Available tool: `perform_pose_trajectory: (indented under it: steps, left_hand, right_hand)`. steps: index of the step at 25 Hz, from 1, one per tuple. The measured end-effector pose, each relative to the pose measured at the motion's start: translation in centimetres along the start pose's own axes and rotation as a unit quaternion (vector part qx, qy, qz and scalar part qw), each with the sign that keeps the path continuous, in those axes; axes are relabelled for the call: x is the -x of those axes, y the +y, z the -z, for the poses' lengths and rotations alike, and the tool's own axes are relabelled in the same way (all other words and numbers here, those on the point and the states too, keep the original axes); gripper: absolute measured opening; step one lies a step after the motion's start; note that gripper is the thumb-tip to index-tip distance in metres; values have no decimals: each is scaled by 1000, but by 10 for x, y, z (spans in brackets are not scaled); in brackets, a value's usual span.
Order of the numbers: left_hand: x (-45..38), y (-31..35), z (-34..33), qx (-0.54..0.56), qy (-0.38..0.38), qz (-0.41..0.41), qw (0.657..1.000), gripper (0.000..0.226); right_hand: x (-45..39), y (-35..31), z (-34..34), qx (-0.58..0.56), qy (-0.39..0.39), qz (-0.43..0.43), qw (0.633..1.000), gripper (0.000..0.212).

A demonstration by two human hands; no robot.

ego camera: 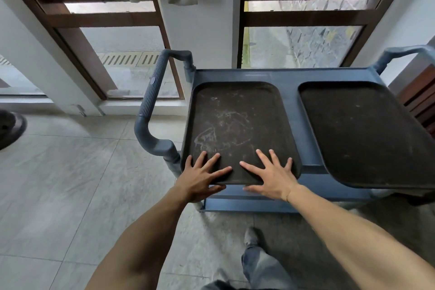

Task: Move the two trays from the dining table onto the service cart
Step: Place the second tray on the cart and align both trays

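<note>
Dark trays (pixel 235 125) on cart (pixel 292 75)

Soft daylight is coming through the windows (pixel 122 59) at the top of the frame, lighting the scene evenly. Straight lines are bowing toward the edges from the wide lens. The floor (pixel 58 183) is giving off a mild sheen, and corners are looking slightly smeared.

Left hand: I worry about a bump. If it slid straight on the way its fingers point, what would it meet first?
Likely nothing soon: the left hand points across the scuffed dark rectangular tray; its raised far rim comes first.
</note>
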State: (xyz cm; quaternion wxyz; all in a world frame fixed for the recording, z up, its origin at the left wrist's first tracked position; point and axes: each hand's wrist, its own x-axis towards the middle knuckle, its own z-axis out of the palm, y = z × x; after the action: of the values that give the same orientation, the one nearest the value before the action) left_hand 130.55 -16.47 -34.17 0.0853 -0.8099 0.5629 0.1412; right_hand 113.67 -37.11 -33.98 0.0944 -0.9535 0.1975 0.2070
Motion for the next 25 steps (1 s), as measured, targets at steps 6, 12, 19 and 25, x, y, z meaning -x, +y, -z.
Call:
perform_pose_trajectory:
  steps: [6, 12, 19, 25]
  left_hand:
    - [-28, -14, 15, -18, -15, -6, 1000, 54]
    - [-60, -31, 25, -11, -9, -5, 1000, 55]
    - [-78, -42, 21, -19, -12, -9, 1000, 55]
    - [-88, -49, 19, -15, -22, -10, 1000, 55]
  right_hand:
    - [-29, 4, 15, 24, 22, 17, 999, 74]
    - [-59, 14, 31, 34, 29, 22, 999, 71]
    - [-79, 19, 30, 20, 19, 26, 999, 69]
    - [-90, 18, 29, 22, 16, 25, 999, 68]
